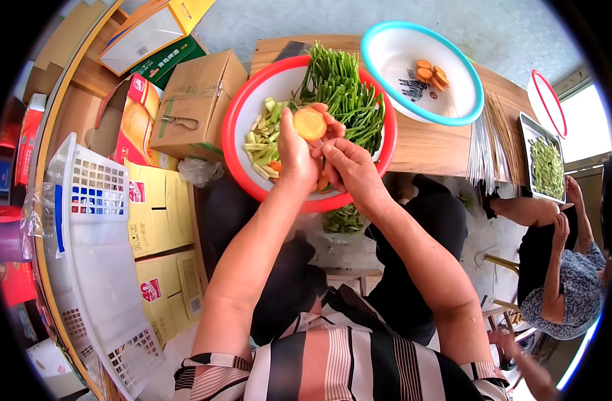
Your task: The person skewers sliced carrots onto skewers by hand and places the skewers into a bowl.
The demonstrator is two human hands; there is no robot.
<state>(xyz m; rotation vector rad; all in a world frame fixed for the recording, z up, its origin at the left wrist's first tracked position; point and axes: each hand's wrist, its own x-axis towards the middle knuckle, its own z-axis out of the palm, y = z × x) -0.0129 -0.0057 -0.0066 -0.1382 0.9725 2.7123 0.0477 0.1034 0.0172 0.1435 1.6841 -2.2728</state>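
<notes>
Over a red-rimmed basin (228, 127), my left hand (298, 148) is closed around a round orange carrot slice (309, 124), its cut face showing. My right hand (351, 166) is close beside it, its fingers pinched on a thin metal skewer that meets the lower edge of the slice. The basin holds long green stems (346, 93) at the back right and pale green cut pieces (263, 137) at the left. Bits of orange show below my hands, partly hidden by them.
A blue-rimmed basin (481, 100) with carrot slices (432, 73) stands on the wooden table (420, 148). Metal and wooden skewers (496, 137) lie farther right, beside a tray (528, 127) of green pieces. Cartons (192, 100) and a white basket (85, 267) stand left. Another person (567, 287) sits right.
</notes>
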